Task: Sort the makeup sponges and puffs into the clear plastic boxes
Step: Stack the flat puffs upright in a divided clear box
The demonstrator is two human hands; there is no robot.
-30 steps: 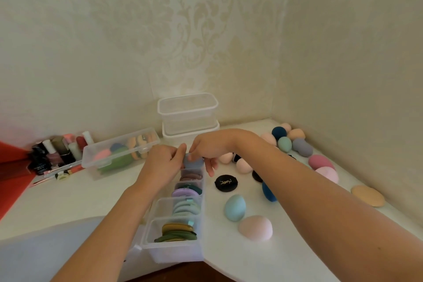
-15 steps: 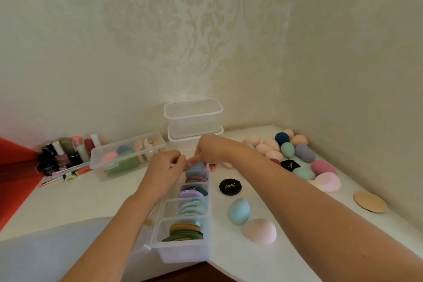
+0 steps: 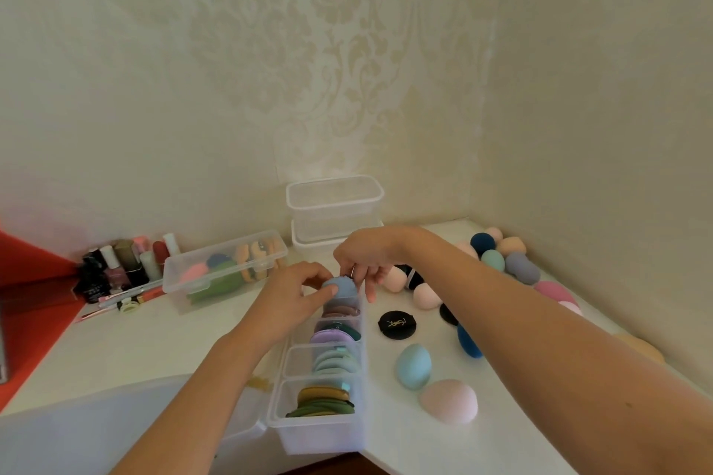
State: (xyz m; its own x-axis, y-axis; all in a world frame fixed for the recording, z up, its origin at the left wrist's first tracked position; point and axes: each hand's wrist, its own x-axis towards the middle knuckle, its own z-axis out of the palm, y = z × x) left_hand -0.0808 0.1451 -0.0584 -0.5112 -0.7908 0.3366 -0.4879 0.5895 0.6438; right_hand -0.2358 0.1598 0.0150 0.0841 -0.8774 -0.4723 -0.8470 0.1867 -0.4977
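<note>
**A:** What has changed in the last second?

**B:** Not much in place; both hands have stayed at the far end of the box (image 3: 316,434); the puff (image 3: 339,286) now shows more fully between the fingers, a blue-grey disc on edge at the rim of the last compartment; a second ago only a sliver of it shows.

**A:** What does that mean for the sort?

**B:** My reading: this puff is being seated and is not yet let go; it stands at the top of the far compartment, behind the mauve and lilac ones; the nearer compartments already hold pale teal, mustard and green puffs, so the puffs look well along; the sponges (image 3: 413,365) lie loose on the table (image 3: 154,343) to the right of the box, so that half looks mostly undone.

**A:** How are the hands posed?

**B:** The left hand (image 3: 297,293) comes in from the left, fingers curled, thumb and forefinger closed on the puff's near-left side; the right hand (image 3: 364,254) reaches over from the right, wrist bent down, fingertips pinching the puff's upper right edge; one right finger hangs outside the box's right wall; both grasp the same puff; both forearms are stretched forward, the right one passing over the loose sponges.

**A:** Any concern?

**B:** A guess only: that compartment looks packed, so the puff may spring up once released; a press down before letting go seems wise.
</note>
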